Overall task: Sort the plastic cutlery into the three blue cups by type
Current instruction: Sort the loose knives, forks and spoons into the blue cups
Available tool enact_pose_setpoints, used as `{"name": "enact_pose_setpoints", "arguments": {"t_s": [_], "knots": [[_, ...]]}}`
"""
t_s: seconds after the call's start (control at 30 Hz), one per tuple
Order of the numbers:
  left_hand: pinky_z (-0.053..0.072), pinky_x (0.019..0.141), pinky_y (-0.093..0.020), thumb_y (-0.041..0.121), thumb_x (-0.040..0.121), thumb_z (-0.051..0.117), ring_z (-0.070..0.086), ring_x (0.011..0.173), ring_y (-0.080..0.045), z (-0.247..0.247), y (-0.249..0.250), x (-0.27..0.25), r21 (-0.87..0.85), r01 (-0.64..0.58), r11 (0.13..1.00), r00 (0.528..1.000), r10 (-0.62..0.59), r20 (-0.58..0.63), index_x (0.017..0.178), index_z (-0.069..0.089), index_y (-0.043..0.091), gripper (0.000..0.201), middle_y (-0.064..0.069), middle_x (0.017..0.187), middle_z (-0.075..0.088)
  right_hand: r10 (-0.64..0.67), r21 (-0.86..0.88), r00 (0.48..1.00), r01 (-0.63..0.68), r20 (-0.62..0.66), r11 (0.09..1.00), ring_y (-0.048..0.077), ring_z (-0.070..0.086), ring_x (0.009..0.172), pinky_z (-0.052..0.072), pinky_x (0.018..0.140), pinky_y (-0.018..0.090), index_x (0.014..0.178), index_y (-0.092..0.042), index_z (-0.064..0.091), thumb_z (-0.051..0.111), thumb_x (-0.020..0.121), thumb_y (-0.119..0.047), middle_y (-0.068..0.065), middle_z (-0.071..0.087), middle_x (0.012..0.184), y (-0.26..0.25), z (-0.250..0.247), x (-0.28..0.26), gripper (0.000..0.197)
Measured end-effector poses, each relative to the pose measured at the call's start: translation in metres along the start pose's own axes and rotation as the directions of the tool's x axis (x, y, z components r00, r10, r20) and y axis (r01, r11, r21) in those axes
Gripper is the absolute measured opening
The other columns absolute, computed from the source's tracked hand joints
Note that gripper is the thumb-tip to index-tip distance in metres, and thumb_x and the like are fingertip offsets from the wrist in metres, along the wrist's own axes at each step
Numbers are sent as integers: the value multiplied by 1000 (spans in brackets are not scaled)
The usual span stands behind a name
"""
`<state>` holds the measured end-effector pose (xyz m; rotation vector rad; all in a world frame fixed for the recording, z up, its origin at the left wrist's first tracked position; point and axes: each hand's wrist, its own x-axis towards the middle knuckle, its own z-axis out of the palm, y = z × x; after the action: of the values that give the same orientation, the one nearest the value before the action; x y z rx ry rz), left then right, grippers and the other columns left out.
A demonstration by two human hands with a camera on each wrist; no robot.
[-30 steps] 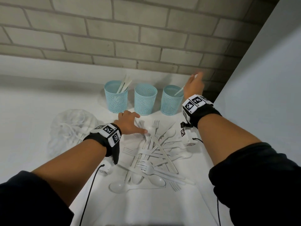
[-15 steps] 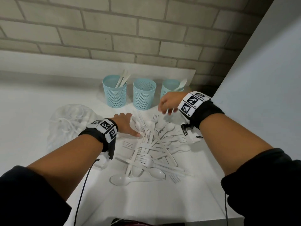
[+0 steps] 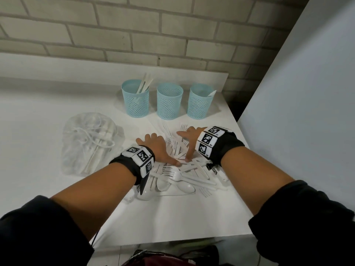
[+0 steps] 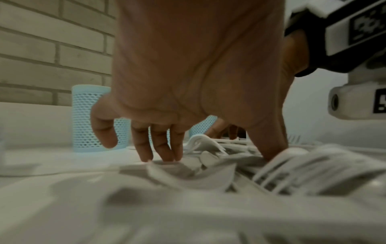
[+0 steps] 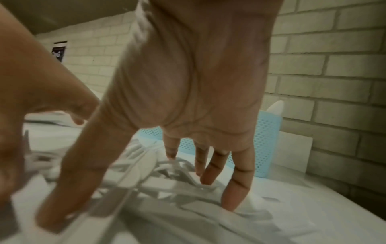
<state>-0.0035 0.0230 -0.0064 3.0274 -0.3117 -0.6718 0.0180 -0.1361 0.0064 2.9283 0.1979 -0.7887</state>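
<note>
Back from the right-hand cup (image 3: pixel 198 101), the right hand (image 3: pixel 190 140) joins the left hand (image 3: pixel 156 148) on the cutlery pile (image 3: pixel 178 173), both splayed open, gripping nothing; on the white surface (image 3: pixel 172 217) tangled pieces could snag and lift together, landing in the wrong cup

**Left wrist view: hand over the cutlery heap**

The left hand (image 4: pixel 196 74) reaches down, fingertips (image 4: pixel 146 155) and thumb touching the blurred pile of white plastic cutlery (image 4: pixel 240 165). Behind it stand mesh blue cups (image 4: pixel 85 118) before a brick wall (image 4: pixel 41 49). The right wrist's marker band (image 4: pixel 355 33) shows at the upper right.
</note>
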Motion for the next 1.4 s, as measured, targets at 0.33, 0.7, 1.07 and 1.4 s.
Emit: {"name": "enact_pose_setpoints", "arguments": {"t_s": [0.33,0.7,1.07,1.4], "knots": [[37,89,-38,52,64,71,55,105,-24,2,10,0,-138,-45,989,997,37,-62,100,53,21,51,0,110,62,-10,301,973,81,-229,950,26,56,108,45,88,31,118,-14,55,70,77,-37,7,60,118,-22,8,-7,49],[40,71,-30,25,81,65,58,98,-33,-10,-12,9,-388,-66,919,986,1,-164,73,51,2,28,-21,105,63,-25,443,927,202,-374,873,22,52,81,40,66,25,94,-12,59,60,86,-22,7,62,86,-16,-7,4,12],[29,51,-22,11,91,54,42,65,-20,-33,-43,10,-679,-101,727,985,-22,-170,87,55,0,12,-3,64,41,72,812,860,444,-505,380,26,64,95,56,83,40,114,-4,61,61,89,-13,17,66,108,-19,-52,8,27],[39,64,-29,23,97,46,48,74,-21,-40,-45,17,-945,-210,252,945,-196,-263,111,52,9,20,-11,89,51,202,907,911,393,-361,-149,17,60,73,56,64,26,85,-13,55,50,96,-10,6,60,82,-7,-65,12,12]]}}
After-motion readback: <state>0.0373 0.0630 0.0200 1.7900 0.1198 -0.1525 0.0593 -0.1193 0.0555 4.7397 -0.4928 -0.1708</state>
